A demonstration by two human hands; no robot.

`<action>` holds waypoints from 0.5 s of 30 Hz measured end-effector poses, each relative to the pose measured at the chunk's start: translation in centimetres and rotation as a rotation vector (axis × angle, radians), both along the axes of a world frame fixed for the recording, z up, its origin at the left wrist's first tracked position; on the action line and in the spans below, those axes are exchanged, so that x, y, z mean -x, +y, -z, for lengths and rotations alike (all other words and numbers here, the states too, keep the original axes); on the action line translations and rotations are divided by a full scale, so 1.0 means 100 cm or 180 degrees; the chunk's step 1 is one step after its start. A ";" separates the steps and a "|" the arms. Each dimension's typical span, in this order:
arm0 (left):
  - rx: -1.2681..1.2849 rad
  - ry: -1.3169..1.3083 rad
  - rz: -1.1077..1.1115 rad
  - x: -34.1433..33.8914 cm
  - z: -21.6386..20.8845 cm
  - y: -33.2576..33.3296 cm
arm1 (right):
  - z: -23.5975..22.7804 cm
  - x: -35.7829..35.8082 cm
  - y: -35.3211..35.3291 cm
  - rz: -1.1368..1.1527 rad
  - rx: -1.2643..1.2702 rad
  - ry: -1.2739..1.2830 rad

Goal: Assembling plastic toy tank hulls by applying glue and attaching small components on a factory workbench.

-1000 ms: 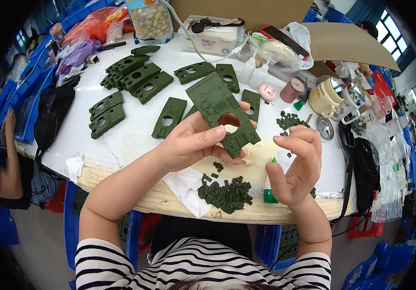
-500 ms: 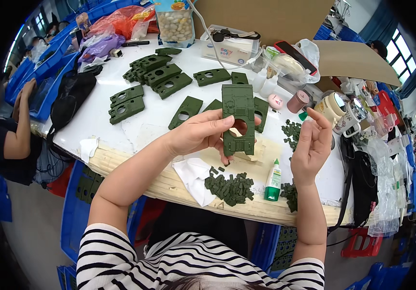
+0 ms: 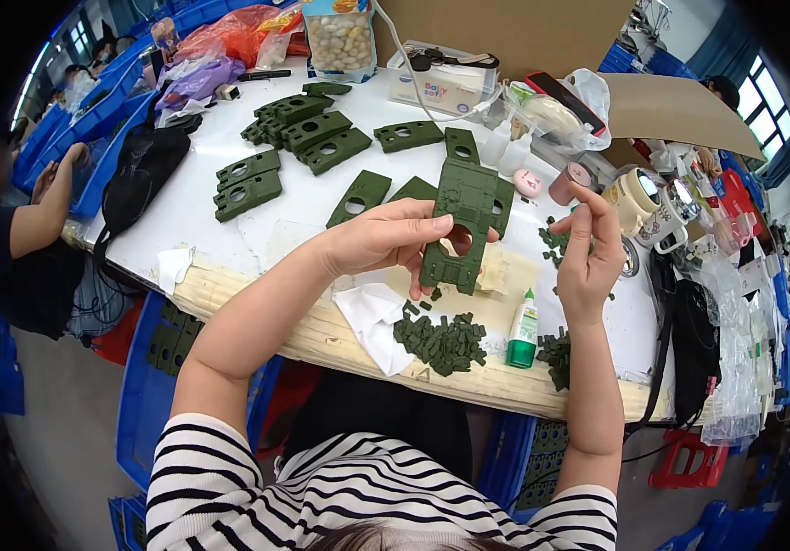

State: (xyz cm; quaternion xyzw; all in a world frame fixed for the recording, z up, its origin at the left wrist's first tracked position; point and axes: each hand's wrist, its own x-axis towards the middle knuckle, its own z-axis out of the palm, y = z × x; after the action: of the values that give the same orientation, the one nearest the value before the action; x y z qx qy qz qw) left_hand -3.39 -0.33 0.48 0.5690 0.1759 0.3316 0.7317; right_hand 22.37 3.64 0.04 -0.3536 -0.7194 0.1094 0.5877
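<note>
My left hand [image 3: 390, 241] grips a dark green plastic model tank hull [image 3: 461, 216] above the table, its round hole facing up and the thumb on its left edge. My right hand [image 3: 591, 262] is raised to the right of the hull, apart from it, with thumb and fingertips drawn together; whatever they pinch is too small or hidden to name. Below the hull lies a pile of small green plastic pieces [image 3: 445, 342]. A glue bottle with a green base [image 3: 523, 338] stands beside the pile, and a white cloth [image 3: 374, 321] lies to its left.
More green hulls [image 3: 329, 147] lie at the back and left of the table. Further small pieces [image 3: 556, 354] sit by my right forearm. A tissue pack [image 3: 441, 87], a phone [image 3: 565, 99] and mugs [image 3: 632, 202] stand further back. Another person's arm [image 3: 46, 197] shows at far left.
The hull has tilted slightly, its top leaning right. My right thumb and fingertips have come closer together. The whole view has shifted a little.
</note>
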 end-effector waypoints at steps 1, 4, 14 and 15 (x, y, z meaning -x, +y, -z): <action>-0.0015 0.0003 0.0007 0.001 0.000 0.001 | 0.000 -0.001 0.001 0.0039 0.0024 -0.0029; -0.0043 0.0008 0.0012 0.001 0.002 0.001 | -0.002 0.004 -0.002 0.0011 0.0243 0.0156; -0.0084 -0.0247 -0.0539 -0.007 0.005 -0.003 | -0.012 0.017 -0.024 -0.0266 -0.0334 -0.0605; -0.0134 -0.0296 -0.0602 -0.008 0.006 -0.004 | -0.013 0.018 -0.030 -0.0345 -0.0360 -0.0743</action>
State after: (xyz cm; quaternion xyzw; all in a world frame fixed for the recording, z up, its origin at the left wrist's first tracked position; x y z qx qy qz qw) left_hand -2.54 -0.73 -0.14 0.5491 0.1877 0.4289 0.6923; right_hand 20.58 0.67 1.38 -0.2909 -0.8060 0.0584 0.5122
